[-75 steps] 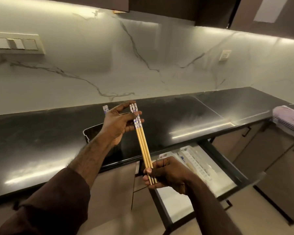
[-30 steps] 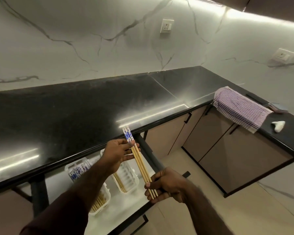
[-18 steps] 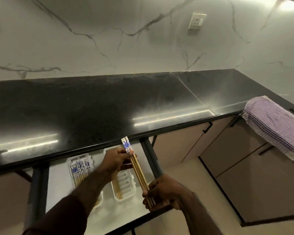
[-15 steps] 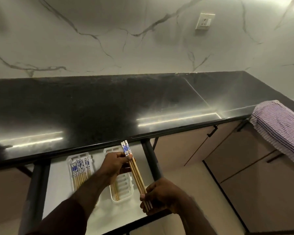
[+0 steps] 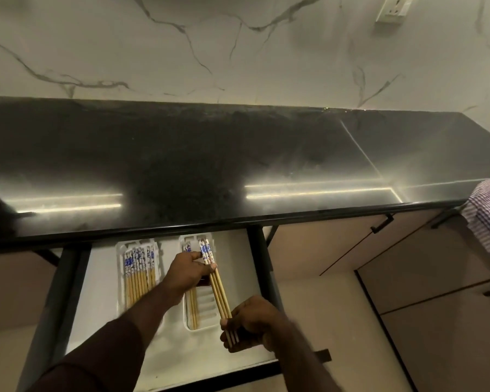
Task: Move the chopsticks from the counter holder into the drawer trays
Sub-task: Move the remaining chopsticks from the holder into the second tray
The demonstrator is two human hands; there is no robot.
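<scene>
A: Over the open drawer (image 5: 102,329): both hands on one bundle of chopsticks (image 5: 219,290). Left hand (image 5: 188,271) is pinched closed near the blue-patterned tops, right hand (image 5: 255,328) closed around the plain tips.

B: Where's the bundle relative to the trays?

A: Above the right tray (image 5: 203,302), tilted, can't tell if touching. That tray has a few sticks lying in it. Left tray (image 5: 122,278) holds a full row. Black counter (image 5: 238,165) sits behind.

Dark brown long sleeve (image 5: 96,360) on the left arm, right forearm (image 5: 309,366) bare.
</scene>
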